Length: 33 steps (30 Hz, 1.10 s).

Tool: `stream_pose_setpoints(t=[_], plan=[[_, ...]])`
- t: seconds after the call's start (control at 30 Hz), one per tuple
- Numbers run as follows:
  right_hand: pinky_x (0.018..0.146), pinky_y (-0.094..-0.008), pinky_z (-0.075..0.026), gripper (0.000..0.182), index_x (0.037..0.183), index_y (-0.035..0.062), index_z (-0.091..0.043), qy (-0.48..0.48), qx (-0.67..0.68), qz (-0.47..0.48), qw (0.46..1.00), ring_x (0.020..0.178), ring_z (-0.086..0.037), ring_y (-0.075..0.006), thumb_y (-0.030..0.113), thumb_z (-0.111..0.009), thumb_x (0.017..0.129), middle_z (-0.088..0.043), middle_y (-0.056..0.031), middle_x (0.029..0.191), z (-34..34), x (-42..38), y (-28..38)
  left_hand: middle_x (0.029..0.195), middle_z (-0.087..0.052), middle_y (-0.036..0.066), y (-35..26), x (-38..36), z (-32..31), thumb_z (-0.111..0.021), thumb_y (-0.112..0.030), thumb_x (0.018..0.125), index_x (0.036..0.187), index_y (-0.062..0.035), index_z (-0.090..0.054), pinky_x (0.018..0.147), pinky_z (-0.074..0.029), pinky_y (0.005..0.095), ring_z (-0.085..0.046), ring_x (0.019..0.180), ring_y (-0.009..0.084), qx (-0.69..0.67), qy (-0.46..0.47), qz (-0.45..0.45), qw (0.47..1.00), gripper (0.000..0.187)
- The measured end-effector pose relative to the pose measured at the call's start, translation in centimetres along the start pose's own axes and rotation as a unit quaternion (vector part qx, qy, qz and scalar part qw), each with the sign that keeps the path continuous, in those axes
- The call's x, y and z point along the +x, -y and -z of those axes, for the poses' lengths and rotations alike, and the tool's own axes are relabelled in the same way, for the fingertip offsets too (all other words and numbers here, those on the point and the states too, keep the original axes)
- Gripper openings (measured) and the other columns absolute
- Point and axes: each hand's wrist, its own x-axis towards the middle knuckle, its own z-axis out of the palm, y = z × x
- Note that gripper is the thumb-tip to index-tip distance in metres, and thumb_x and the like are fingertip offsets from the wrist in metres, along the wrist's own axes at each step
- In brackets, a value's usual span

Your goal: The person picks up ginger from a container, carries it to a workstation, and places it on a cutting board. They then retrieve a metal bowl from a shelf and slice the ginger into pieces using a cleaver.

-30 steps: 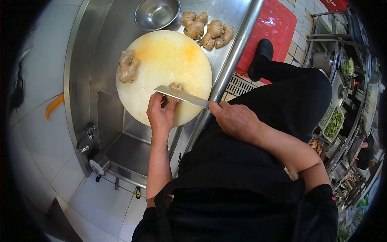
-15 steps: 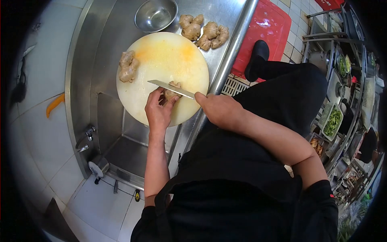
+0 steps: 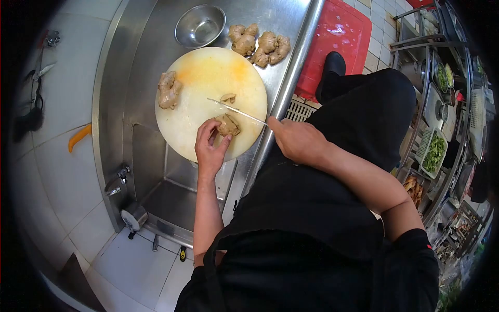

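Note:
A round, pale yellow cutting board [image 3: 208, 67] lies across the steel counter. On its near right part, my left hand [image 3: 210, 149] grips a piece of ginger [image 3: 227, 125] between thumb and fingers. My right hand [image 3: 297, 139] is closed around the handle of a knife [image 3: 239, 112], whose blade reaches left over the board, just beyond the held piece. A small cut-off bit of ginger [image 3: 227, 98] rests on the far side of the blade. Another whole ginger root [image 3: 169, 90] lies at the board's left edge.
Behind the board stand a steel bowl [image 3: 200, 27] and several ginger roots [image 3: 270, 48]. A steel sink [image 3: 182, 197] lies below the board to the left. At right, a red lid-like panel [image 3: 335, 41] is by my leg, and a shelf rack [image 3: 416, 47] holds food containers.
The knife has come off the ginger, its blade now edge-on. A small piece has separated from the ginger, and my left hand with the rest has moved slightly nearer me.

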Motion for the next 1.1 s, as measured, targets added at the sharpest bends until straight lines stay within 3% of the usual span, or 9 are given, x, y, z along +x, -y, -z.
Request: stream_pose_setpoints(t=[0.13,0.2,0.33,0.57,0.67,0.87,1.03,1.1], plan=[[0.073,-0.054,-0.055,0.022,0.117,0.0043,-0.049,-0.009,-0.054,0.026,0.998,0.084,-0.069,-0.0426,0.011,-0.05,0.097,-0.065,-0.0213,0.09,1.1,-1.9,0.4,0.126,-0.057,0.012,-1.8,0.2,-0.4,-0.082,-0.001,0.083,0.122,-0.0011,-0.064,0.1,-0.057,0.0367,-0.064,0.115,0.0255,0.088,-0.006,-0.016,0.996,0.043],[0.072,-0.0514,-0.057,0.024,0.118,0.0048,-0.05,0.002,-0.073,0.027,0.997,0.082,-0.07,-0.0403,0.011,-0.051,0.095,-0.065,-0.0194,0.09,1.4,-2.3,0.7,0.122,-0.058,0.013,-2.4,0.3,-0.6,-0.084,-0.006,0.083,0.122,-0.0005,-0.064,0.095,-0.058,0.037,-0.066,0.108,0.0266,0.138,-0.017,0.017,0.99,0.043],[0.065,-0.0491,-0.057,0.023,0.118,0.0055,-0.05,-0.003,-0.089,0.054,0.995,0.076,-0.071,-0.0377,0.011,-0.051,0.095,-0.064,-0.0188,0.09,1.2,-2.5,0.7,0.119,-0.059,0.014,-2.0,0.3,-0.3,-0.084,-0.008,0.083,0.122,0.0011,-0.064,0.094,-0.059,0.0381,-0.067,0.104,0.0272,0.153,-0.018,0.008,0.988,0.045],[0.06,-0.0467,-0.057,0.022,0.116,0.0024,-0.049,0.001,-0.1,0.082,0.992,0.073,-0.072,-0.0358,0.009,-0.051,0.095,-0.065,-0.0172,0.084,0.9,-1.4,1.1,0.118,-0.061,0.013,-2.2,0.5,-0.4,-0.084,-0.011,0.085,0.124,0.0022,-0.062,0.086,-0.061,0.0367,-0.067,0.105,0.0266,0.131,-0.019,0.079,0.988,0.047],[0.069,-0.0514,-0.058,0.022,0.118,0.0059,-0.047,0.044,-0.066,0.043,0.996,0.083,-0.071,-0.0423,0.009,-0.05,0.096,-0.064,-0.023,0.098,1.1,-0.6,1.8,0.116,-0.06,0.014,-2.5,0.4,-0.8,-0.084,-0.009,0.084,0.123,0.0022,-0.063,0.084,-0.062,0.0355,-0.067,0.102,0.0254,0.14,-0.031,0.081,0.986,0.046],[0.072,-0.0512,-0.056,0.021,0.116,0.0026,-0.049,0.057,-0.061,0.055,0.995,0.084,-0.071,-0.0411,0.007,-0.05,0.095,-0.068,-0.0222,0.086,1.7,0.6,1.9,0.115,-0.059,0.013,-2.7,0.6,-0.9,-0.084,-0.006,0.083,0.122,0.0013,-0.063,0.082,-0.063,0.033,-0.066,0.098,0.0226,0.145,-0.046,0.083,0.985,0.044],[0.075,-0.0547,-0.054,0.024,0.119,0.0011,-0.05,0.055,-0.022,0.066,0.996,0.085,-0.069,-0.0447,0.007,-0.049,0.096,-0.069,-0.0253,0.087,0.2,3.6,0.4,0.123,-0.057,0.012,-1.5,0.0,-0.8,-0.083,-0.005,0.084,0.118,0.0,-0.061,0.085,-0.062,0.0342,-0.064,0.1,0.0214,0.099,-0.032,0.063,0.992,0.041],[0.076,-0.0559,-0.053,0.024,0.12,0.0006,-0.05,0.045,-0.017,0.081,0.996,0.085,-0.069,-0.0461,0.007,-0.048,0.096,-0.068,-0.0262,0.088,0.5,4.0,0.4,0.132,-0.054,0.013,-1.2,-0.2,-0.5,-0.084,-0.009,0.085,0.123,-0.0025,-0.057,0.091,-0.06,0.0383,-0.064,0.109,0.0279,0.11,-0.019,0.065,0.992,0.046]])
